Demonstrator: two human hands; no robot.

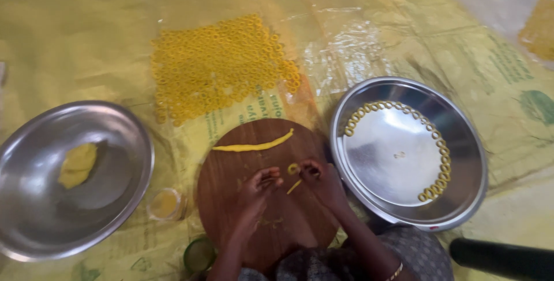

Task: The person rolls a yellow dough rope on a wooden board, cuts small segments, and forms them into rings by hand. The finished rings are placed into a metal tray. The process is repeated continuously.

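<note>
We are viewing from the head camera a round dark wooden board (259, 200) lying on a yellow woven plastic sheet (86, 32). The left hand (257, 191) is resting on the board with its fingers curled inward; we cannot tell whether they are gripping anything. The right hand (320, 180) is pinching its fingertips at a short thin strip of yellow dough (294, 187), and one small dough ring (293, 169) is lying on the board just beside those fingertips. One long, smooth, tapered rope of yellow dough (254, 145) is lying across the upper part of the board, apart from both hands. To the right we are seeing one wide, shiny, shallow steel pan (467, 159) holding small dough rings (441, 165) lined in an arc along its inner edge; they are too small for an exact count. To the left, one deep steel bowl (34, 211) is holding a single soft lump of yellow dough (77, 165). Beyond the board, a dense patch of many finished yellow rings (219, 67) is spreading over clear crinkled plastic film (346, 50). One small clear cup with yellow contents (165, 204) is standing between the bowl and the board, and one small green-rimmed cup (199, 255) is sitting at the board's near edge.
</note>
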